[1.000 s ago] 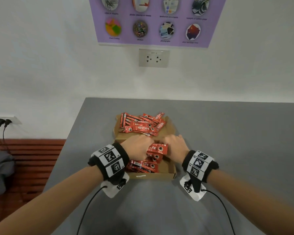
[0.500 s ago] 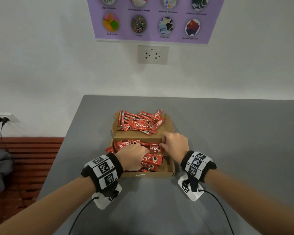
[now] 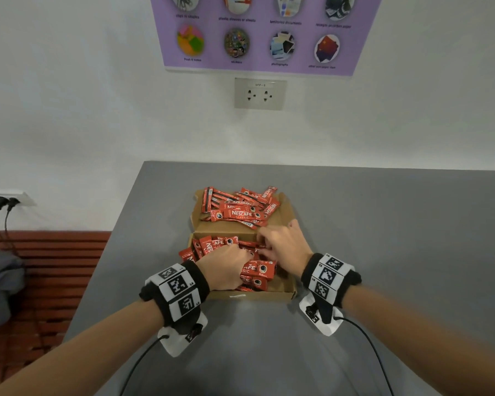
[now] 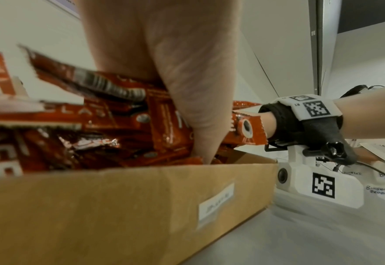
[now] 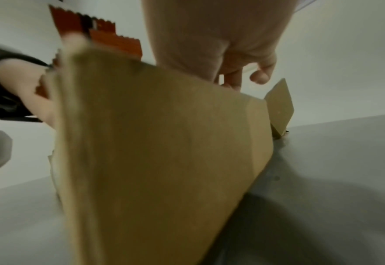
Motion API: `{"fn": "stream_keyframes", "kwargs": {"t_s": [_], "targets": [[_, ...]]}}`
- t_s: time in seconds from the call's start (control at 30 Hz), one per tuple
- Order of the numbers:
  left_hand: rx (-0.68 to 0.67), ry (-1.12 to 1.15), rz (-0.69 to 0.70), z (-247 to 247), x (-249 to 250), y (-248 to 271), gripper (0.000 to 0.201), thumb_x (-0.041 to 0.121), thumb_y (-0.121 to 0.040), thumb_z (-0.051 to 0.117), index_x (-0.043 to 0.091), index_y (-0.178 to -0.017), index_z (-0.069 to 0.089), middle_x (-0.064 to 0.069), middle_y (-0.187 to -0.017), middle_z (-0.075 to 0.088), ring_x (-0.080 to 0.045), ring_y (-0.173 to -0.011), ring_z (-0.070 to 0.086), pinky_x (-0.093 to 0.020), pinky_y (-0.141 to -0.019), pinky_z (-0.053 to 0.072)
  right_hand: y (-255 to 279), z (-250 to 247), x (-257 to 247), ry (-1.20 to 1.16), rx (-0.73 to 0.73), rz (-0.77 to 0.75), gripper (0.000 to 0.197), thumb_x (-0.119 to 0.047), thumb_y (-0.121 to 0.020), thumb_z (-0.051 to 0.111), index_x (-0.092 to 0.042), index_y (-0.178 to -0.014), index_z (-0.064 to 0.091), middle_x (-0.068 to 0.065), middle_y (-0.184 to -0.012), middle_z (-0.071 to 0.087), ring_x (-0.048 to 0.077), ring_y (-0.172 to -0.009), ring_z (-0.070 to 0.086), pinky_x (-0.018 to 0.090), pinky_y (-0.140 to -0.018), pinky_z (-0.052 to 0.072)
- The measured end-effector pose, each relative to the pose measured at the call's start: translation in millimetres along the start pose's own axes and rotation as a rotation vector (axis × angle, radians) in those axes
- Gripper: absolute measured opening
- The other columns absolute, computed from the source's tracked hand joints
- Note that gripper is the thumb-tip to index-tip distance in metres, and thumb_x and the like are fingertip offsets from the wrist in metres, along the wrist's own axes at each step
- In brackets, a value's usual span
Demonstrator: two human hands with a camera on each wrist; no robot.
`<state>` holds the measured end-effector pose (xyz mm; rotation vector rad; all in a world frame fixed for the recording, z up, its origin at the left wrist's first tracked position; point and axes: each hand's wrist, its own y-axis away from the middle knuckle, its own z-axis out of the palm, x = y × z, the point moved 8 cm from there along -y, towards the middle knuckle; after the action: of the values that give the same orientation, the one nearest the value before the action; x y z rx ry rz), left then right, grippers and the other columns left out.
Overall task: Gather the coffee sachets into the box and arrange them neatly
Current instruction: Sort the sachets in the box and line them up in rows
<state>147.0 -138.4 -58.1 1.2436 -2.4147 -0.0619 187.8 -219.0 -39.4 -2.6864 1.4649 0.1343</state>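
The left hand (image 3: 226,265) lies knuckles-up in the near-left part of the cardboard box (image 3: 280,291), its fingers curled down into a heap of red Nescafé coffee sachets (image 3: 257,268) and gripping a bunch of them; in the left wrist view the thumb digs in among the packets just behind the box's front wall. The right hand (image 3: 286,247) rests on the sachets at the box's far-right side, fingers spread and bent loosely over them, clamped on nothing. A second pile of sachets (image 3: 237,208) lies on the opened lid flap (image 3: 286,215) beyond the hands. The box sits on a grey table (image 3: 383,238).
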Motion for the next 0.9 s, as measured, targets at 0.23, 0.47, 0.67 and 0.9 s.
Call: {"fn": "stream_keyframes", "kwargs": {"t_s": [0.23,0.47,0.67,0.9], "targets": [[-0.003,0.035,-0.006,0,0,2,0.028,0.024,-0.085,0.063,0.013,-0.11,0.059,0.0,-0.107,0.066,-0.015,-0.094,0.063,-0.03,-0.09,0.05,0,8,1,0.152,-0.067,0.019,0.02,-0.036,-0.089,0.058,-0.017,-0.087,0.063,-0.005,-0.09,0.06,0.018,-0.088,0.055,0.035,-0.081,0.026],[0.014,0.055,-0.017,0,0,3,0.025,0.025,-0.086,0.062,0.015,-0.109,0.059,0.001,-0.107,0.066,-0.014,-0.094,0.063,-0.03,-0.09,0.05,-1,14,2,0.102,-0.098,0.047,0.018,-0.035,-0.088,0.059,-0.02,-0.095,0.065,-0.004,-0.09,0.066,0.019,-0.089,0.057,0.036,-0.084,0.028],[0.058,-0.03,-0.019,-3,6,3,0.034,0.025,-0.087,0.059,0.012,-0.118,0.054,-0.003,-0.119,0.058,-0.019,-0.104,0.058,-0.029,-0.091,0.046,-1,15,1,0.109,-0.089,0.054,0.014,-0.031,-0.088,0.057,-0.023,-0.095,0.066,-0.005,-0.093,0.066,0.02,-0.093,0.057,0.036,-0.085,0.027],[0.209,-0.037,-0.079,-26,10,9,0.026,0.032,-0.089,0.056,0.016,-0.11,0.057,0.001,-0.108,0.062,-0.014,-0.091,0.06,-0.018,-0.074,0.041,1,11,6,0.093,-0.11,0.078,0.013,-0.027,-0.088,0.056,-0.018,-0.084,0.064,-0.004,-0.082,0.065,0.021,-0.082,0.057,0.036,-0.08,0.026]]}}
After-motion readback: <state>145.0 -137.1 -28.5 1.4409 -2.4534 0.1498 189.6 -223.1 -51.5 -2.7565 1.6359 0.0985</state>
